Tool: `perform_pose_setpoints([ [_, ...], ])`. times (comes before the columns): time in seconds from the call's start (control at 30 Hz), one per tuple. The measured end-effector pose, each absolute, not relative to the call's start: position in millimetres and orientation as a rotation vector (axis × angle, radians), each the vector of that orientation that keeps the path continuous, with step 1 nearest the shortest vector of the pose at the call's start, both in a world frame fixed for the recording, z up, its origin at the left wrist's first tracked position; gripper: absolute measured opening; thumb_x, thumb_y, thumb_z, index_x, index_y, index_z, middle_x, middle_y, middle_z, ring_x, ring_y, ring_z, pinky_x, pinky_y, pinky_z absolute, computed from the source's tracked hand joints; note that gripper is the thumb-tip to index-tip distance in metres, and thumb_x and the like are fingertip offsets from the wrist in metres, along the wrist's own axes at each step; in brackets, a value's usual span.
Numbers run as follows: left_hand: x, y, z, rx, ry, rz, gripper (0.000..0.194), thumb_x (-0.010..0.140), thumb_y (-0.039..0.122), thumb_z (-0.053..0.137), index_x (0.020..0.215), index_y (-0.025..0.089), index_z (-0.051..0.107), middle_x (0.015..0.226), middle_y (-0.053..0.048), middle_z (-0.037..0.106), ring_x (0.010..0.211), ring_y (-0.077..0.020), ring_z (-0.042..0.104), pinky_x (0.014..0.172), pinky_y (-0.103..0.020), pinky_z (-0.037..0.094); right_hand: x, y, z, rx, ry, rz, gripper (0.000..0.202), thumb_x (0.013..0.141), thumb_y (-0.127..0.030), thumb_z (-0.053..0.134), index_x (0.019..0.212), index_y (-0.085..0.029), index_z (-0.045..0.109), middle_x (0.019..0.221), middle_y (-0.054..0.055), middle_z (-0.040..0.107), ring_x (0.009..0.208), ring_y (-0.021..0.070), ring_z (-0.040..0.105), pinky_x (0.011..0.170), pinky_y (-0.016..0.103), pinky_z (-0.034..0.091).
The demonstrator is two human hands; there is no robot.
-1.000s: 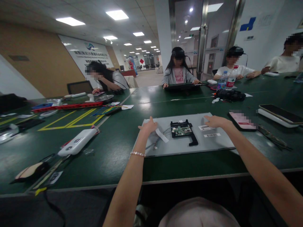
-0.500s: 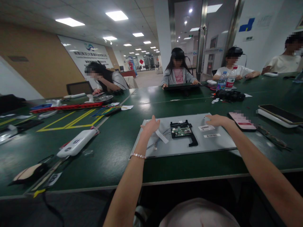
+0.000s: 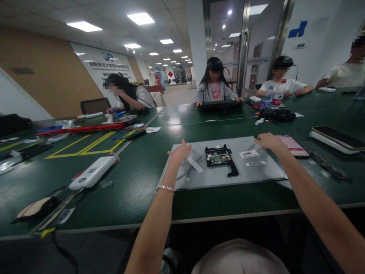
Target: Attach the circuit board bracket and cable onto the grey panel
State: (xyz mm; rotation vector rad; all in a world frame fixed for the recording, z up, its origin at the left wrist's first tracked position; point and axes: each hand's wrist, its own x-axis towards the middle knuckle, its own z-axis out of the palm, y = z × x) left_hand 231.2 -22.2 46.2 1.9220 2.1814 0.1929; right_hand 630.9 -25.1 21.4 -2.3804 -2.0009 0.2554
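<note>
Near the right hand [image 3: 268, 141] and grey panel [image 3: 248, 174], a phone [image 3: 294, 146].

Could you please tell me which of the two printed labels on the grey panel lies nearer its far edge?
The taller label; the slimmer barcode label lies closer to the panel's near edge.

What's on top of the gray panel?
A black bracket framing a green circuit board, two white labels, a white strip and thin cables. Covered and unseen: the gray panel surface beneath the bracket and left hand.
</note>
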Motion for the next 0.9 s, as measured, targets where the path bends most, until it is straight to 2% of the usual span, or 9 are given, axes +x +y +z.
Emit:
perform_pose_setpoints([
  [0.27, 235, -29, 50, 1.924, 2.199, 0.185, 0.067, 0.094, 0.047, 0.026, 0.152, 0.014, 0.023, 0.141, -0.026, 0.047, 0.132, -0.0427, 0.042, 0.102, -0.074, 0.016, 629, -27, 24, -2.454, -2.023, 0.298, 0.047, 0.09, -0.041, 0.041, 0.112, -0.012, 0.07, 0.103, 0.022, 0.069, 0.1, 0.0341, 0.066, 0.08, 0.043, 0.051],
  [0.5, 236, -30, 52, 1.942, 2.198, 0.191, 0.067, 0.094, 0.047, 0.026, 0.151, 0.013, 0.024, 0.139, -0.027, 0.049, 0.129, -0.0432, 0.044, 0.101, -0.075, 0.015, 627, -29, 25, -2.45, -2.055, 0.277, 0.046, 0.09, -0.041, 0.041, 0.112, -0.012, 0.07, 0.104, 0.022, 0.069, 0.098, 0.0334, 0.067, 0.08, 0.044, 0.051],
  [0.6, 240, -31, 54, 1.941, 2.219, 0.184, 0.067, 0.094, 0.049, 0.028, 0.151, 0.013, 0.025, 0.138, -0.026, 0.05, 0.129, -0.0429, 0.045, 0.102, -0.074, 0.016, 628, -28, 26, -2.414, -2.067, 0.323, 0.044, 0.09, -0.041, 0.042, 0.109, -0.012, 0.07, 0.101, 0.02, 0.07, 0.09, 0.0306, 0.069, 0.079, 0.042, 0.051],
  [0.77, 247, -36, 55, 1.98, 2.211, 0.18, 0.07, 0.094, 0.052, 0.028, 0.152, 0.011, 0.023, 0.139, -0.027, 0.049, 0.131, -0.0432, 0.042, 0.102, -0.073, 0.015, 625, -27, 27, -2.287, -2.086, 0.539, 0.04, 0.091, -0.04, 0.044, 0.103, -0.013, 0.071, 0.086, 0.015, 0.073, 0.071, 0.0245, 0.07, 0.072, 0.036, 0.053],
  [0.9, 256, -42, 55, 2.05, 2.214, 0.227, 0.068, 0.095, 0.052, 0.028, 0.15, 0.012, 0.026, 0.138, -0.025, 0.05, 0.13, -0.0425, 0.043, 0.102, -0.073, 0.016, 613, -31, 29, -2.14, -2.098, 0.69, 0.038, 0.092, -0.041, 0.047, 0.103, -0.013, 0.07, 0.082, 0.013, 0.073, 0.07, 0.0221, 0.07, 0.066, 0.03, 0.054],
])
